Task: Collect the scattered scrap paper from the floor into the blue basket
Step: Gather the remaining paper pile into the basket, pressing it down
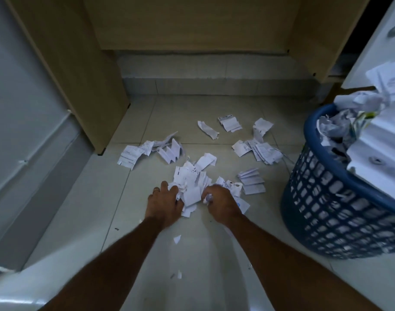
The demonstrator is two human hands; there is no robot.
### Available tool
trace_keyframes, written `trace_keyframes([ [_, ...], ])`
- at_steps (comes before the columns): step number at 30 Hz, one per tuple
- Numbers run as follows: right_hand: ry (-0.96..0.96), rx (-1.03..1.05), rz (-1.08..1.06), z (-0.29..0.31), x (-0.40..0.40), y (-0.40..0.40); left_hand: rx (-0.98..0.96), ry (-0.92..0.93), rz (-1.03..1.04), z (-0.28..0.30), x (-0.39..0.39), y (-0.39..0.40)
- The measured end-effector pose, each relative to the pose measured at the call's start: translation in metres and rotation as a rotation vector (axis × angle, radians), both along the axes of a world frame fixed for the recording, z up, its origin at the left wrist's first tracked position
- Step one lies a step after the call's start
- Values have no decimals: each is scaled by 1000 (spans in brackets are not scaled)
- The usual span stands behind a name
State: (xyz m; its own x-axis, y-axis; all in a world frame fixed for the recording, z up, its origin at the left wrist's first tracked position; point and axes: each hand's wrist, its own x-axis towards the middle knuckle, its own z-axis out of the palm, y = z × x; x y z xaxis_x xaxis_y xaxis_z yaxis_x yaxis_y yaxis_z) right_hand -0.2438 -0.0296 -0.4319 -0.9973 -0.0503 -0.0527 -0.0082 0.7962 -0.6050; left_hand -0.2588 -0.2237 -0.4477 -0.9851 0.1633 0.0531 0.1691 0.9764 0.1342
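Your left hand (164, 205) and right hand (221, 204) are cupped narrow around the near heap of scrap paper (193, 182) on the floor; it's light, limp and slippery, so squeeze from both sides before lifting right to the blue basket (322, 212)

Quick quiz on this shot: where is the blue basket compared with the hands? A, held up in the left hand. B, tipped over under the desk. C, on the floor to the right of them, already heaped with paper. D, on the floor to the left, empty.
C: the blue basket stands upright on the floor right of both hands, heaped with crumpled paper.
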Motion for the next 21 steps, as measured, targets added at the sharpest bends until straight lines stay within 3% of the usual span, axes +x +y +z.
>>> trace_keyframes([
  [5, 216, -58, -41, 32, 28, 5, -14, 92, -6, 46, 19, -3],
  [10, 360, -46, 47, 99, 42, 23, 39, 306, -17, 117, 21, -2],
  [21, 631, -158, 58, 299, 76, 108, 406, 516, -203, 295, 13, 98],
])
